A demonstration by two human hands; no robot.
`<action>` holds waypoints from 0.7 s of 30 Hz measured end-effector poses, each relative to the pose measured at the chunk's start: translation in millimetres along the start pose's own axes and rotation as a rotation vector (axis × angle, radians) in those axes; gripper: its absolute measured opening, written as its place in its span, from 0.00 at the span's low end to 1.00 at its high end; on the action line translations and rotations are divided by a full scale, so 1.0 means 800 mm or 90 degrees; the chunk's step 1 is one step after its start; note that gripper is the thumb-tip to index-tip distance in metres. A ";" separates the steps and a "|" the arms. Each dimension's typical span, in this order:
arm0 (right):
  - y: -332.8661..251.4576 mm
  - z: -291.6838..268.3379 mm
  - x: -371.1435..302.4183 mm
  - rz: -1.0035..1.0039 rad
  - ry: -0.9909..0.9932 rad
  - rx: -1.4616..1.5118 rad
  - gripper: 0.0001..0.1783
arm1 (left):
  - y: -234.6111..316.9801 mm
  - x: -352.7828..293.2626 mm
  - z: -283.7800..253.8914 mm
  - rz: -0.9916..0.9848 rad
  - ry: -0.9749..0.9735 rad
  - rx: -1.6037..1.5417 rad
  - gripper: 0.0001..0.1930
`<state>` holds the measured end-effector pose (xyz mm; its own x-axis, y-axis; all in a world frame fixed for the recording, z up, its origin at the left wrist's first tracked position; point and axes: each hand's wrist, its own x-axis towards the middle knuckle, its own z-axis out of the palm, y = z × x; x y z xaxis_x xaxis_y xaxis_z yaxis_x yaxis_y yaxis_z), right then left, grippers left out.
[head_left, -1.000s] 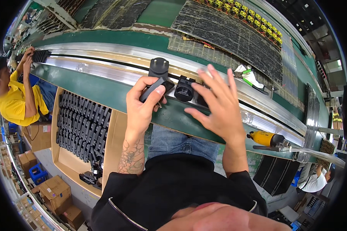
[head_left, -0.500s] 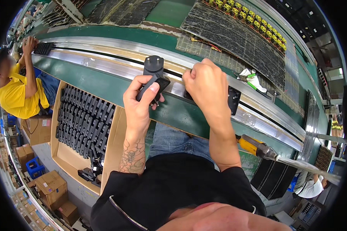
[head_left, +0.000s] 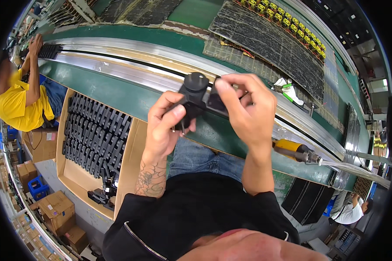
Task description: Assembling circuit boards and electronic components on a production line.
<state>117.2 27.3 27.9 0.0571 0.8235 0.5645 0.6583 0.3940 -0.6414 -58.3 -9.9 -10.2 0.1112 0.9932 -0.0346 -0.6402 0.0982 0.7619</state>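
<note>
Left hand (head_left: 163, 124) grips the black two-pin plug adapter (head_left: 195, 83) over the aluminium rails (head_left: 103, 65), right hand (head_left: 255, 108) pinches a black block (head_left: 215, 99) right beside it; whether they're joined yet, I can't tell, and black units (head_left: 96, 137) already line the cardboard box (head_left: 136, 145)

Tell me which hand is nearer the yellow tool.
Right. The right hand is up and left of the yellow tool; the left hand is farther away, well to the tool's left.
</note>
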 end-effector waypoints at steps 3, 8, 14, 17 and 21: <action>0.003 -0.016 -0.022 0.243 -0.117 0.395 0.05 | -0.020 -0.008 0.006 -0.001 -0.112 -0.034 0.12; 0.013 -0.060 -0.049 0.422 -0.046 0.774 0.16 | -0.037 -0.012 0.043 0.017 -0.297 0.009 0.15; 0.018 -0.088 -0.056 0.383 -0.110 0.874 0.23 | -0.032 -0.009 0.054 0.028 -0.418 0.209 0.11; 0.037 -0.099 -0.061 0.307 -0.204 0.863 0.24 | -0.031 -0.003 0.062 0.039 -0.466 0.235 0.11; 0.023 -0.118 -0.058 0.302 0.218 0.785 0.22 | -0.037 0.013 0.063 0.150 -0.406 0.159 0.13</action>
<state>197.5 -41.7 38.9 0.3881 0.9101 0.1453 -0.5571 0.3572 -0.7497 0.0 -5.3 -0.6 0.4614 0.7493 0.4751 -0.5180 -0.2072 0.8299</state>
